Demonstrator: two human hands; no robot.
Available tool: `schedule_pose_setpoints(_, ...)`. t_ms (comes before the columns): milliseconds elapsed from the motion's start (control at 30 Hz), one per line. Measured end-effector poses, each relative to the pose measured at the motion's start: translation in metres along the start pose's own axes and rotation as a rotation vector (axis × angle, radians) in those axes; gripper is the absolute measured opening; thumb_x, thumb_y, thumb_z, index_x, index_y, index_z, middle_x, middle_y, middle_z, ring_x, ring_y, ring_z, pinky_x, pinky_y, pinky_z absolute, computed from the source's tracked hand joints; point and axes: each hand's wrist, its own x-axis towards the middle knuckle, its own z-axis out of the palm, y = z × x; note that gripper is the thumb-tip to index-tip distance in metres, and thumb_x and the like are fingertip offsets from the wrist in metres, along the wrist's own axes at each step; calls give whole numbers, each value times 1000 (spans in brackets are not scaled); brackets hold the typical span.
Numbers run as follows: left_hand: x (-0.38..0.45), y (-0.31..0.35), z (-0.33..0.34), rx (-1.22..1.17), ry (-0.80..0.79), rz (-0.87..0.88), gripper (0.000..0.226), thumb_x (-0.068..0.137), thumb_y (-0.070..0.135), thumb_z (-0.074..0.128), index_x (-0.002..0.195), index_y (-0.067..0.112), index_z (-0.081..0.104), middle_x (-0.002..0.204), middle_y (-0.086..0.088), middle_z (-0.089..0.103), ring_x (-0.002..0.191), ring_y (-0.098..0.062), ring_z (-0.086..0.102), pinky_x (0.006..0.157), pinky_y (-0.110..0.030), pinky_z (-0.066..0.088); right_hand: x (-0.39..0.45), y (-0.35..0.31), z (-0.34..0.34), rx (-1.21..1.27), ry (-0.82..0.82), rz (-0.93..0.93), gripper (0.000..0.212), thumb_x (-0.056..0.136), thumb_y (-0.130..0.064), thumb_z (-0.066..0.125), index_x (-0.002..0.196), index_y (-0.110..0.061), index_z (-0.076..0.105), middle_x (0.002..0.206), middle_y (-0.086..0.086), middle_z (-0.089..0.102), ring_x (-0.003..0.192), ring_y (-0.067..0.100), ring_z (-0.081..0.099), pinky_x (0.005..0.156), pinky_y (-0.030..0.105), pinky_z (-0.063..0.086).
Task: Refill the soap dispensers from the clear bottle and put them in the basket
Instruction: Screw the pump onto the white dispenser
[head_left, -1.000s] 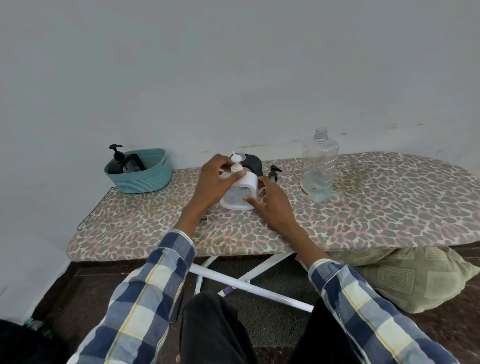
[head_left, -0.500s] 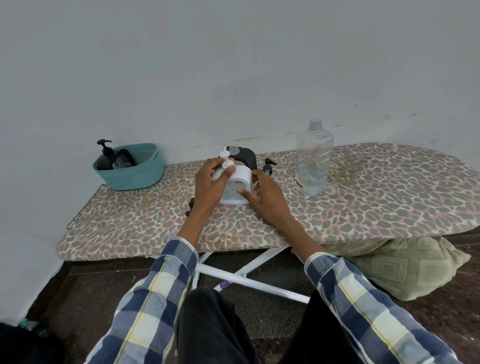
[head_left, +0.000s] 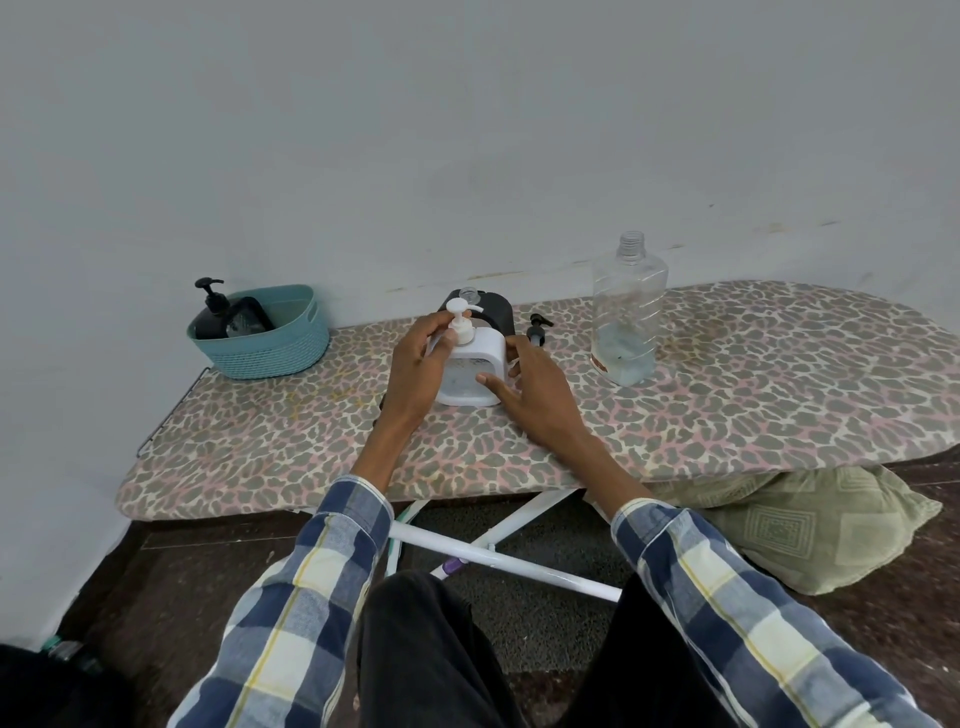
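Leopard-print surface (head_left: 727, 415), long, on white crossed legs, against a pale wall. Green cushion (head_left: 810, 525) on the floor under its right end. Clear bottle (head_left: 627, 312) upright and uncapped, right of the white dispenser, well apart, with a little liquid at the bottom. Teal basket (head_left: 270, 343) far left of the white dispenser, at the surface's back corner, with a black pump dispenser (head_left: 212, 312) and another dark item inside. White dispenser (head_left: 475, 371) upright at mid-surface, pump on top. Black dispenser (head_left: 485, 312) just behind the white one, touching or nearly so; cannot tell which. Loose black pump (head_left: 537, 328) lying just right of the black dispenser. Left hand (head_left: 415, 369) curled around the white dispenser's left side, fingertips at the white pump's collar. Right hand (head_left: 535, 395) half open, thumb pressed on the white dispenser's front, fingers wrapped behind its right edge.
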Motion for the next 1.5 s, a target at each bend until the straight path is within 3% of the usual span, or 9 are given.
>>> schedule_pose_setpoints(100, -2, 2, 3, -55, 5, -45, 28, 110, 19, 57, 134, 16, 72, 130, 7, 69, 107, 10, 63, 84, -4, 44, 0, 0, 0, 1, 1, -13, 60, 97, -57, 69, 139, -16, 55, 121, 4, 68, 102, 17, 63, 82, 37, 56)
schedule_pose_setpoints(200, -1, 5, 6, -41, 2, -24, 20, 106, 32, 68, 125, 27, 73, 122, 14, 69, 107, 9, 63, 87, -7, 44, 0, 1, 1, 1, 5, -14, 60, 97, -58, 69, 139, -17, 55, 121, 3, 69, 101, 17, 64, 82, 37, 57)
schedule_pose_setpoints(400, 2, 4, 10, -6, 64, -10, 29, 100, 29, 77, 123, 26, 60, 118, 19, 67, 105, 14, 62, 87, -10, 47, 0, 1, 1, -7, 10, -15, 60, 97, -57, 69, 139, -17, 54, 121, 3, 68, 101, 16, 63, 82, 36, 55)
schedule_pose_setpoints(500, 2, -1, 7, -27, 59, -10, 21, 104, 29, 71, 121, 28, 58, 122, 12, 68, 115, 0, 64, 91, -22, 49, 1, 2, 1, -11, 3, -3, 61, 97, -58, 69, 140, -17, 53, 121, 4, 68, 101, 18, 64, 82, 37, 55)
schedule_pose_setpoints(633, -2, 0, 6, -45, 22, -49, 26, 112, 27, 57, 137, 22, 65, 129, 15, 67, 111, 15, 59, 91, -13, 47, 1, 2, 1, -4, 1, -4, 60, 97, -57, 69, 139, -16, 54, 122, 4, 68, 102, 19, 64, 82, 37, 55)
schedule_pose_setpoints(1033, -1, 2, 14, 23, 91, 6, 30, 100, 28, 77, 125, 24, 62, 122, 17, 69, 111, 11, 63, 96, -16, 51, -1, 1, 0, 5, 12, -23, 57, 98, -55, 69, 138, -16, 55, 120, 2, 68, 100, 15, 62, 81, 34, 53)
schedule_pose_setpoints(1200, -3, -1, 7, -17, 62, -6, 24, 103, 26, 71, 125, 24, 60, 129, 5, 69, 123, -11, 65, 100, -32, 53, 0, 1, 1, 3, 8, -17, 58, 98, -55, 69, 138, -16, 55, 120, 2, 68, 101, 15, 62, 82, 35, 54)
schedule_pose_setpoints(1333, -7, 0, 8, -58, 17, -34, 31, 104, 37, 60, 131, 23, 65, 128, 7, 70, 114, -5, 65, 92, -25, 49, 0, 2, 2, 4, 3, -6, 59, 97, -56, 69, 139, -17, 55, 121, 2, 68, 102, 16, 63, 83, 38, 56)
schedule_pose_setpoints(1500, -6, 2, 14, 10, 68, -16, 26, 99, 33, 78, 120, 21, 69, 115, 11, 70, 98, 7, 63, 85, -16, 49, -1, 1, 0, 8, 6, -15, 55, 98, -54, 69, 137, -17, 55, 118, 2, 68, 100, 16, 62, 81, 38, 55)
